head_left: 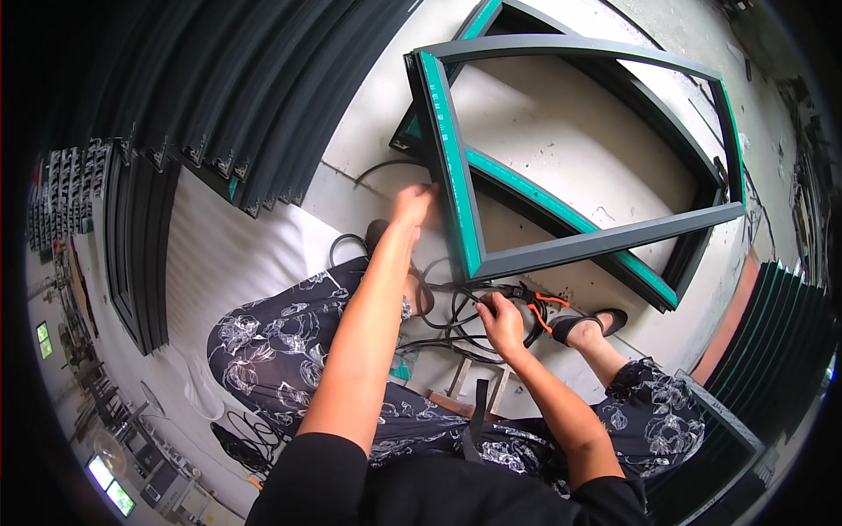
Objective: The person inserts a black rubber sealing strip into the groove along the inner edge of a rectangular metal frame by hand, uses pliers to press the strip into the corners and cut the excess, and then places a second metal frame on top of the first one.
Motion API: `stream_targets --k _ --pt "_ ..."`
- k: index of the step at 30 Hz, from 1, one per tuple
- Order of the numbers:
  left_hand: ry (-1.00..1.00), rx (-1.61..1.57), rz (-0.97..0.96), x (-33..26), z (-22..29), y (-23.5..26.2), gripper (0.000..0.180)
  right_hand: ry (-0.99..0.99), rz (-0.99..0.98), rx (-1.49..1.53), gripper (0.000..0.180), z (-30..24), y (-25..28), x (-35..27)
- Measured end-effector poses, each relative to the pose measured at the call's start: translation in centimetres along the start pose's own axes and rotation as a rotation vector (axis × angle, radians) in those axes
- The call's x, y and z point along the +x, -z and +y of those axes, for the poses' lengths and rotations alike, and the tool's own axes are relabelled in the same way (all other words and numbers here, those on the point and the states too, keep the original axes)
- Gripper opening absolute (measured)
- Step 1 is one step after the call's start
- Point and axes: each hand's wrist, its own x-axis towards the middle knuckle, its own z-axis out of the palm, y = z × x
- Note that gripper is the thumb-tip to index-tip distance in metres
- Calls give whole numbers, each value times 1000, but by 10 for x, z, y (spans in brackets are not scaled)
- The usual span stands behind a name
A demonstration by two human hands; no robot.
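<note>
A dark grey window frame (605, 244) with green film strips lies tilted across a second similar frame (548, 192) on the pale floor. My left hand (414, 206) is at the upper frame's left bar, its fingers curled against the outer side and partly blurred. Below that frame's near corner, my right hand (502, 326) is closed, apart from the frame, with a black cable (465, 294) running into its fingers. Loops of this cable lie between my feet, beside a tool with orange parts (551, 300) whose kind I cannot make out.
Long dark profiles (263, 96) are stacked at the upper left, their ends pointing toward me. More dark profiles (763, 351) with green edges stand at the right. A small wooden stool (453, 399) is under me. Another cable coil (250, 438) lies at the lower left.
</note>
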Motion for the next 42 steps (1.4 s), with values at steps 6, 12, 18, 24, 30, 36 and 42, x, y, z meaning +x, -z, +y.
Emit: stream_targets --k 6,12,18,24,30,36,42 --pt "-4 -81 -38 -9 -5 -1 19 6 2 8 15 -2 4 1" --pt "-79 -16 61 -10 -17 0 19 5 -9 -4 15 -10 2 -4" --pt "55 -139 -11 -18 -40 0 18 19 6 10 14 -11 4 -1" --pt "128 -163 -97 -27 -42 -5 19 19 20 18 15 -3 5 0" --pt "87 -103 -81 -23 -62 7 19 10 8 34 16 -6 3 -3" --pt "13 -80 -33 -32 -70 6 20 44 26 36 15 -20 8 0" --pt "-2 -34 25 -32 -95 8 20 70 30 62 15 -19 5 0"
